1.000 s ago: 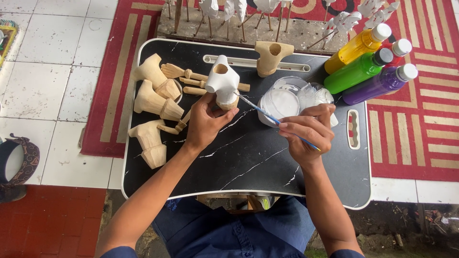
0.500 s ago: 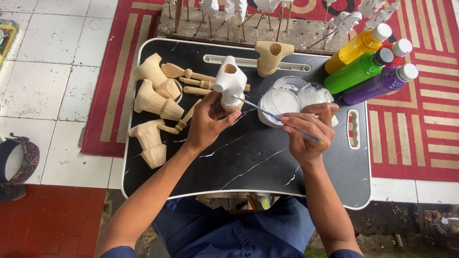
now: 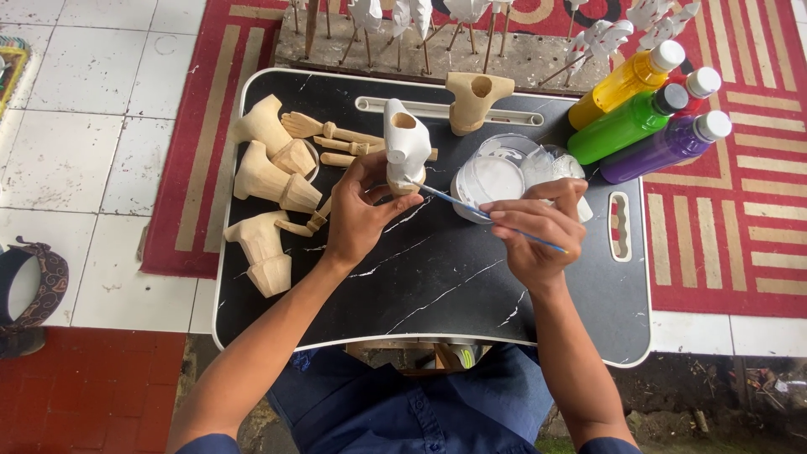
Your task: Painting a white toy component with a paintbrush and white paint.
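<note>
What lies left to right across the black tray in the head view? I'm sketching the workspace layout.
Bare carved wooden pieces → left hand holding the white-painted wooden piece → round container of white paint → right hand with a thin blue brush → green paint bottle → purple paint bottle.

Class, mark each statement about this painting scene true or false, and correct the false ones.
1. The left hand holds a white-painted wooden piece. True.
2. The right hand holds a pair of scissors. False: it holds a thin paintbrush.
3. The brush tip touches the white piece. True.
4. The paint bottles lie at the tray's left. False: they lie at its right, with the unpainted wooden pieces on the left.
5. A container of white paint sits on the black tray. True.
</note>
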